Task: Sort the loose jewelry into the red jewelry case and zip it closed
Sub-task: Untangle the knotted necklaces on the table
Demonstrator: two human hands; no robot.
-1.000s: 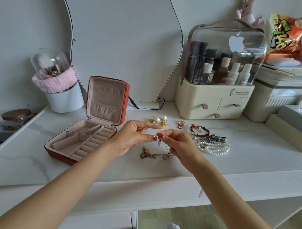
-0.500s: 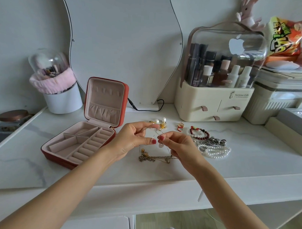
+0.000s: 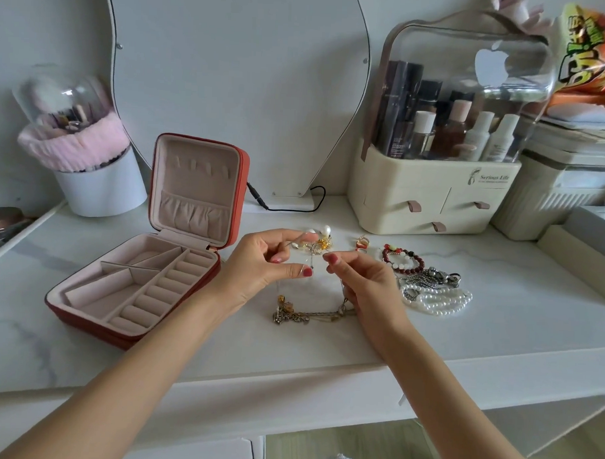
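Note:
The red jewelry case (image 3: 68,315) lies open at the left, its pink lid upright and its compartments bare. My left hand (image 3: 262,262) and my right hand (image 3: 364,283) hold a thin chain necklace (image 3: 312,260) between pinched fingers above the counter, its strands hanging down. Under it lies a gold chain (image 3: 301,313). Behind my hands sit pearl earrings (image 3: 323,231) and a gold ring (image 3: 361,244). To the right lie a red bead bracelet (image 3: 401,258), a silver chain (image 3: 429,280) and a pearl strand (image 3: 435,301).
A white brush pot (image 3: 100,191) with a pink band stands at the back left. A cream cosmetics organizer (image 3: 432,203) with drawers stands at the back right, a ribbed box (image 3: 562,204) beside it. A black cable (image 3: 288,204) runs under the mirror. The counter's front edge runs below my wrists.
My hands have drawn slightly apart and the thin necklace is stretched between them. The view has shifted a little.

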